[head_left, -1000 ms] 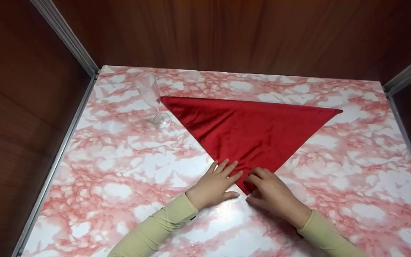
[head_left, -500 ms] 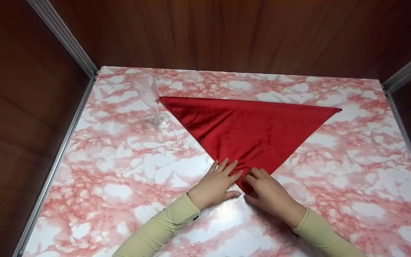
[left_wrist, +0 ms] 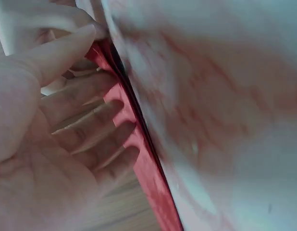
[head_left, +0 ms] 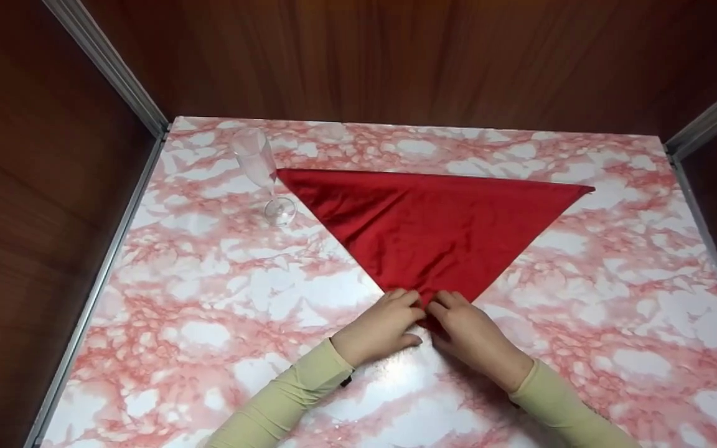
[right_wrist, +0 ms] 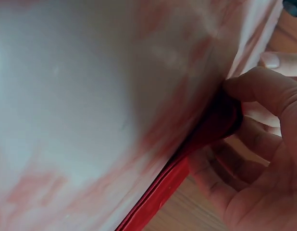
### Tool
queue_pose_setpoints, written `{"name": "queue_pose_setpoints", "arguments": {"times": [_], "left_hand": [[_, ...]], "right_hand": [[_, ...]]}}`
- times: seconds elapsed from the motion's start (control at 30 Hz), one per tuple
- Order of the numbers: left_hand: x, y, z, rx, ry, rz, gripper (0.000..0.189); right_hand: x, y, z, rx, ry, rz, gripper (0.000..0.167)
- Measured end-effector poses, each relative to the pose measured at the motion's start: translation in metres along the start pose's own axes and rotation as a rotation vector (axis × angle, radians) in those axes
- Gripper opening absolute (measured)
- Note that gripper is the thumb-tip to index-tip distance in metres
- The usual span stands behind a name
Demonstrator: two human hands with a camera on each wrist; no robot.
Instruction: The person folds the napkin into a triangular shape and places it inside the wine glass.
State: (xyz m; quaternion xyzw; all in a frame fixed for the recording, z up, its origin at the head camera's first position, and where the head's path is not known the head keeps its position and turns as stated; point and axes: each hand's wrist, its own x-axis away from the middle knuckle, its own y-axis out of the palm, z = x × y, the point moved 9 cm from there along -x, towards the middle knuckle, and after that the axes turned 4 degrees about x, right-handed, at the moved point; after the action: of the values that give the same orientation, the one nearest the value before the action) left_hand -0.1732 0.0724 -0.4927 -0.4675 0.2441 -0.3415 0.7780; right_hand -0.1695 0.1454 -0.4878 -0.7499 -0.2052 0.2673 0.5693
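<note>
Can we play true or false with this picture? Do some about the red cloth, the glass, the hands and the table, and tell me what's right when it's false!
1. The cloth is in a triangle shape. True.
2. The right hand is holding the glass. False: the right hand holds the cloth, near the corner closest to the person.
3. The left hand is touching the cloth. True.
4. The glass is full of red juice. False: no drink shows in the glass; it is see-through.
5. The table is plain black. False: the table has a red and white pattern.
6. The glass is near the cloth's left corner. True.
</note>
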Motion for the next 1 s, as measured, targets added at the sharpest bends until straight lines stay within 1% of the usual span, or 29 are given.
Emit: {"name": "queue_pose_setpoints", "arguments": {"times": [0.07, 0.13, 0.27, 0.4, 0.47, 0.53, 0.63, 0.73, 0.8, 1.0], "left_hand": [[-0.001, 0.001, 0.001, 0.076, 0.01, 0.003, 0.024], [-0.003, 0.001, 0.001, 0.137, 0.011, 0.01, 0.023], [-0.006, -0.001, -0.003, 0.213, -0.004, 0.044, 0.028], [-0.009, -0.003, -0.007, 0.284, -0.033, 0.079, 0.033], [-0.011, -0.002, -0.009, 0.331, -0.05, 0.091, 0.036], [-0.012, -0.002, -0.011, 0.376, -0.062, 0.104, 0.038], [-0.015, -0.003, -0.013, 0.402, -0.073, 0.138, 0.038], [-0.016, -0.005, -0.015, 0.402, -0.088, 0.184, 0.034], [-0.016, -0.006, -0.017, 0.411, -0.1, 0.201, 0.033], [-0.017, -0.005, -0.022, 0.474, -0.136, 0.194, 0.033]], "right_hand": [[0.0, 0.0, 0.0, -0.005, -0.013, 0.005, 0.025], [-0.001, 0.0, 0.001, -0.017, -0.025, 0.004, 0.025], [-0.002, -0.001, 0.006, -0.047, -0.026, -0.01, 0.025], [-0.004, -0.004, 0.012, -0.077, 0.009, -0.02, 0.027], [-0.005, -0.005, 0.016, -0.103, 0.038, -0.017, 0.026], [-0.005, -0.007, 0.019, -0.139, 0.074, -0.006, 0.021], [-0.005, -0.008, 0.025, -0.2, 0.126, 0.016, 0.016], [-0.005, -0.008, 0.03, -0.251, 0.167, 0.026, 0.017], [-0.004, -0.007, 0.032, -0.275, 0.186, 0.028, 0.018], [-0.002, -0.004, 0.038, -0.36, 0.219, 0.025, 0.017]]}}
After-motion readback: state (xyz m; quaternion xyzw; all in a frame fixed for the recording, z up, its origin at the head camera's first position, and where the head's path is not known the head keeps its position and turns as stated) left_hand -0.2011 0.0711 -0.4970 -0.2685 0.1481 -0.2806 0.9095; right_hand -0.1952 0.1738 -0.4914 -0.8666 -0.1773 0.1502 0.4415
